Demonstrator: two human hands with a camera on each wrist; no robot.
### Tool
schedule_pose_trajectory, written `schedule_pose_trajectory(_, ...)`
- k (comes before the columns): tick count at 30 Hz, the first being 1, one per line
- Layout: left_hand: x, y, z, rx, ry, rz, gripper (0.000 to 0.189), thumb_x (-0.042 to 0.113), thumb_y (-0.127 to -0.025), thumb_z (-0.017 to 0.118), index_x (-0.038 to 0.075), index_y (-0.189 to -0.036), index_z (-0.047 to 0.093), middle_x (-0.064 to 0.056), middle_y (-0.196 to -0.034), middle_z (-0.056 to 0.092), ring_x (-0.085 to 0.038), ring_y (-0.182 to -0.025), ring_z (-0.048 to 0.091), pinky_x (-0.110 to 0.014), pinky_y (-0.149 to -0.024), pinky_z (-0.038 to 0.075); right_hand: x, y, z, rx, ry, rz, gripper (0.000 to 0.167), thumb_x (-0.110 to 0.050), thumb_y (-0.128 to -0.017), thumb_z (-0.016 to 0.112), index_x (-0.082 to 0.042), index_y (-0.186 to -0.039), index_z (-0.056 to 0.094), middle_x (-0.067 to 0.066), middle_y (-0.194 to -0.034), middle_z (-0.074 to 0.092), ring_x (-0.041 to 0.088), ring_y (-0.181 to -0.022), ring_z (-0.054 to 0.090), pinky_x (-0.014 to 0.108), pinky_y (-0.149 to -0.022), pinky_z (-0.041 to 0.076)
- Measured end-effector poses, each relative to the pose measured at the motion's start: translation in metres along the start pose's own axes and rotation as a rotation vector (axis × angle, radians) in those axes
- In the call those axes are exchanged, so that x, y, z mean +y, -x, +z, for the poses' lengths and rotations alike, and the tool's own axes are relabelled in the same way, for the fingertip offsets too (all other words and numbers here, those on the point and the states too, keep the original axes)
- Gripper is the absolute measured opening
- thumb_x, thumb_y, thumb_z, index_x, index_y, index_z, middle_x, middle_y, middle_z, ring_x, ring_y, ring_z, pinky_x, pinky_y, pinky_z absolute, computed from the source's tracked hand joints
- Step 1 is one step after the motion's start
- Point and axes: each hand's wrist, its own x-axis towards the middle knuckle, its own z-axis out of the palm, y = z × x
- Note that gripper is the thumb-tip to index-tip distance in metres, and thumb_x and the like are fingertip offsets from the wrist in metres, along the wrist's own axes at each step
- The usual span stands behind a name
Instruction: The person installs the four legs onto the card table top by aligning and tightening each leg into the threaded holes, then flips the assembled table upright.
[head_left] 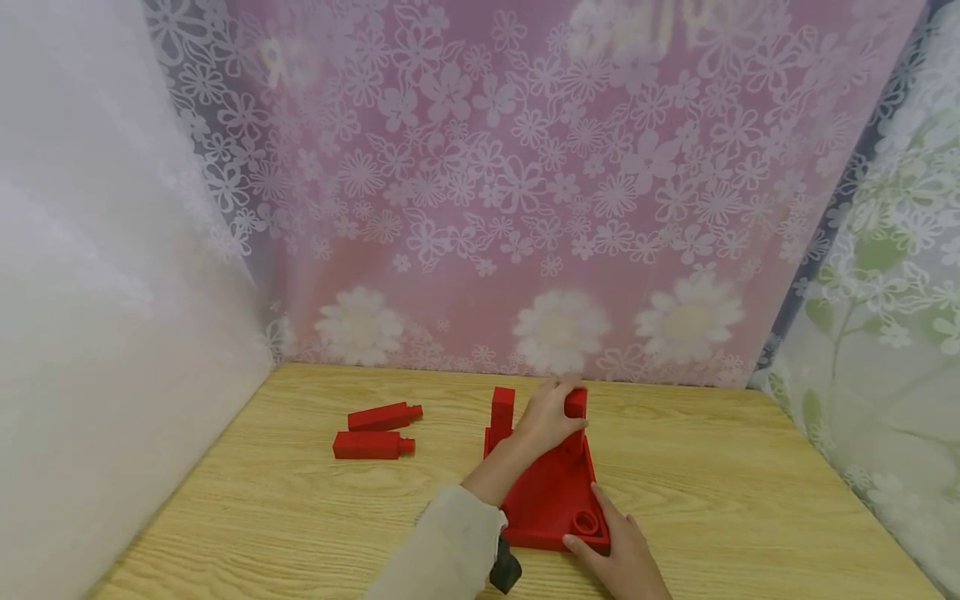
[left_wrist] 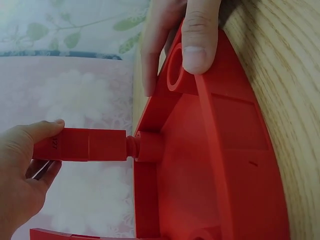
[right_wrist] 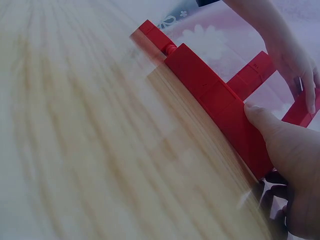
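Note:
A red tray-shaped plastic base (head_left: 543,500) with raised walls lies on the table, hollow side up, with round sockets inside its corners. My left hand (head_left: 551,417) reaches over to the far right corner and pinches a red square leg (left_wrist: 107,145) between thumb and fingers. The leg stands upright, its narrow threaded end right at the socket (left_wrist: 150,146). Another red leg (head_left: 502,410) rises upright from the far left corner. My right hand (head_left: 622,546) grips the near right corner of the base, thumb on the wall beside an unfilled round socket (head_left: 585,522).
Two loose red legs, a rear one (head_left: 381,416) and a front one (head_left: 367,445), lie on the wooden table (head_left: 720,500) left of the base, threaded ends pointing right. A pink flowered curtain (head_left: 480,208) hangs behind the table, with pale sheets at both sides.

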Motion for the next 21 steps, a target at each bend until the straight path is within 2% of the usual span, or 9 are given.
schedule_pose_trajectory(5, -0.002, 0.001, 0.006, 0.015, -0.016, 0.025, 0.048, 0.015, -0.076, 0.077, 0.014, -0.120, 0.059, -0.006, -0.120, 0.053, -0.019, -0.105, 0.053, -0.022, -0.078, 0.047, 0.000, 0.000, 0.000, -0.002, 0.000, 0.011, 0.096, -0.061, -0.073, 0.064, -0.002, -0.141, 0.033, 0.021, -0.130, 0.047, 0.046, -0.112, 0.043, 0.063, -0.090, 0.031)
schedule_pose_trajectory(10, -0.002, 0.001, 0.010, 0.021, -0.003, 0.000, 0.054, 0.015, -0.076, 0.077, 0.014, -0.125, 0.055, -0.006, -0.124, 0.052, -0.019, -0.110, 0.051, -0.026, -0.082, 0.046, 0.000, 0.000, 0.000, -0.005, 0.008, -0.001, 0.094, -0.059, -0.074, 0.065, 0.000, -0.140, 0.033, 0.021, -0.129, 0.048, 0.041, -0.112, 0.046, 0.063, -0.092, 0.028)
schedule_pose_trajectory(13, -0.003, 0.002, 0.013, 0.027, 0.064, -0.051, 0.062, 0.014, -0.076, 0.076, 0.014, -0.131, 0.047, -0.007, -0.125, 0.052, -0.019, -0.108, 0.053, -0.026, -0.081, 0.047, 0.000, -0.001, 0.000, -0.010, 0.023, -0.014, 0.094, -0.058, -0.075, 0.065, 0.002, -0.140, 0.032, 0.022, -0.129, 0.047, 0.038, -0.113, 0.047, 0.063, -0.096, 0.022)
schedule_pose_trajectory(16, -0.003, 0.002, 0.017, 0.040, 0.160, -0.101, 0.065, 0.012, -0.077, 0.075, 0.013, -0.132, 0.042, -0.007, -0.123, 0.053, -0.018, -0.105, 0.054, -0.026, -0.079, 0.047, 0.000, -0.002, 0.000, -0.013, 0.026, -0.014, 0.095, -0.059, -0.074, 0.065, 0.002, -0.140, 0.032, 0.023, -0.130, 0.046, 0.038, -0.114, 0.046, 0.063, -0.096, 0.020)
schedule_pose_trajectory(18, -0.004, 0.002, 0.018, 0.049, 0.215, -0.116, 0.061, 0.009, -0.077, 0.074, 0.012, -0.129, 0.042, -0.006, -0.121, 0.053, -0.018, -0.103, 0.055, -0.025, -0.078, 0.048, 0.001, -0.002, 0.000, -0.014, 0.017, -0.008, 0.095, -0.060, -0.074, 0.064, 0.001, -0.140, 0.032, 0.022, -0.130, 0.046, 0.038, -0.114, 0.046, 0.062, -0.097, 0.020)
schedule_pose_trajectory(21, -0.004, 0.002, 0.018, 0.052, 0.233, -0.111, 0.055, 0.008, -0.078, 0.073, 0.011, -0.126, 0.045, -0.005, -0.119, 0.054, -0.016, -0.100, 0.055, -0.023, -0.076, 0.048, 0.002, -0.003, 0.001, -0.011, 0.006, -0.010, 0.096, -0.061, -0.074, 0.063, 0.000, -0.141, 0.031, 0.022, -0.131, 0.046, 0.038, -0.115, 0.045, 0.062, -0.097, 0.020)
